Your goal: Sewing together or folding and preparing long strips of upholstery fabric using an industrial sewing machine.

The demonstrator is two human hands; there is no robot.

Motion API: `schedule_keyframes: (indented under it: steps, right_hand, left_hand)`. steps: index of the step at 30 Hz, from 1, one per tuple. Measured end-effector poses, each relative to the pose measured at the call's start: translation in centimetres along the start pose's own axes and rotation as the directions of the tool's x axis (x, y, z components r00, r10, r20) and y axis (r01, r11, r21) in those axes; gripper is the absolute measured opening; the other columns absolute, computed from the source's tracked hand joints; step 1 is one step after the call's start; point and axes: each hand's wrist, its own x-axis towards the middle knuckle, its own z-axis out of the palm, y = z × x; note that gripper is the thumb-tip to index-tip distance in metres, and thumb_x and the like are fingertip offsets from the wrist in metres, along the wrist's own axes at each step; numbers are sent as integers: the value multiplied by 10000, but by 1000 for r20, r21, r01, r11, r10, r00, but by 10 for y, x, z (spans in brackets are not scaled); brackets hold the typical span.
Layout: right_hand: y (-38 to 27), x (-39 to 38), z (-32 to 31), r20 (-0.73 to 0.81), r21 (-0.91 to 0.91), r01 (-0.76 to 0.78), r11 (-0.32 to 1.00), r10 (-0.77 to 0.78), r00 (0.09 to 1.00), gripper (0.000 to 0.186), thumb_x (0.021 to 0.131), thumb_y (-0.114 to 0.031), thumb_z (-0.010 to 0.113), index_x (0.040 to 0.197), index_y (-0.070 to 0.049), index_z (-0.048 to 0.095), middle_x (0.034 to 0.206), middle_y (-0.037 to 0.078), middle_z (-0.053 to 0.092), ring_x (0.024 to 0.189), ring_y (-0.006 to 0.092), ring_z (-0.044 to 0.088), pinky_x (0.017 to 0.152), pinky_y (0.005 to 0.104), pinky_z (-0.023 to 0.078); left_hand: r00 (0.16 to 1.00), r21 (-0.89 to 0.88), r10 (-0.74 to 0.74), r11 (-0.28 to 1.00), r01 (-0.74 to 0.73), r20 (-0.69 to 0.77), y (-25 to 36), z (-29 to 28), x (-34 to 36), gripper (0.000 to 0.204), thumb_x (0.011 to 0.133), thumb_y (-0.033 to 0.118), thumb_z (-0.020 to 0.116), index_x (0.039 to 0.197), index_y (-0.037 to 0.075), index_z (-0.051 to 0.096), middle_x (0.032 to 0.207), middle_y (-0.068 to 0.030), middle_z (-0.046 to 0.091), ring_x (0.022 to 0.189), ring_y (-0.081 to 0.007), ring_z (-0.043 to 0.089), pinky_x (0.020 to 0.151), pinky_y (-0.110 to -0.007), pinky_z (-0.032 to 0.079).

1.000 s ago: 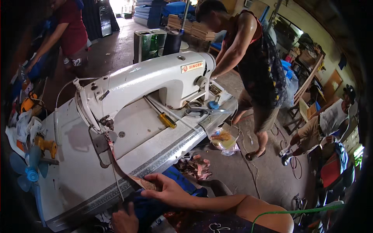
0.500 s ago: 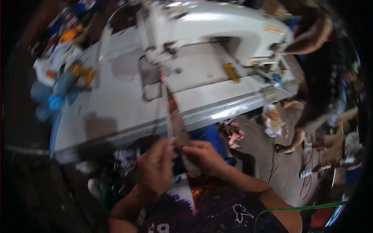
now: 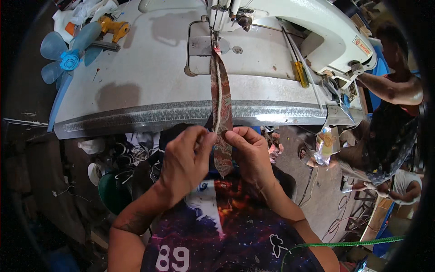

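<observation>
A patterned brown fabric strip (image 3: 224,149) runs from under the needle of a white sewing machine (image 3: 333,38) toward me, past the table's front edge, its pointed end hanging free. Along its length lies a thin pale cord (image 3: 219,97), with a bit of pink near the presser foot (image 3: 215,40). My left hand (image 3: 188,156) is closed at the strip's left side, pinching the lower part of the cord. On the right edge of the strip, my right hand (image 3: 251,154) pinches the fabric between thumb and fingers.
On the white table (image 3: 149,86), a blue fan (image 3: 69,60) and yellow-orange tool (image 3: 113,29) stand left. A yellow-handled screwdriver (image 3: 301,72) and scissors (image 3: 334,93) lie right. A metal ruler edge (image 3: 181,113) borders the front. A co-worker's arm (image 3: 392,88) touches the machine's right end.
The view has shifted and sharpened, with the machine now higher in the picture. Both hands still hold the strip and cord, which now hang flatter and more spread out.
</observation>
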Motion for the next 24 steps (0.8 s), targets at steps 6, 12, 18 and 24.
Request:
schedule_keyframes:
  steps: [6,12,18,24]
  right_hand:
    - [-1,3,-3,-16,-56,4,998,-5,1000,152,1027,-157,766,1088,-26,718,942,6,730,801,82,677,695,252,541]
    - [3,1,1,26,11,43,999,-43,999,191,1052,-158,740,1166,-6,733,994,3,744,812,54,661,724,227,528]
    - [-1,-6,6,30,-209,138,968,-135,990,200,1075,-197,714,1126,-9,758,915,-13,730,770,41,633,694,214,499]
    - [-6,-8,7,-20,-188,69,980,-74,997,216,1082,-222,704,1060,-14,756,780,-37,674,624,30,550,551,210,401]
  left_hand:
    - [883,-332,-420,819,468,209,8,9,-7,273,1058,200,699,1147,-57,669,890,-231,737,763,-346,769,645,-405,578]
    - [974,143,212,964,-222,82,11,16,-23,210,998,113,738,1163,21,646,923,-143,698,806,-322,739,648,-388,605]
    - [964,226,223,941,-252,147,12,16,-28,119,996,150,750,1008,57,677,860,-124,692,739,-304,732,603,-388,590]
    - [993,118,102,989,-95,-55,-4,13,3,230,1041,236,713,1070,9,736,876,-186,737,728,-322,749,629,-421,571]
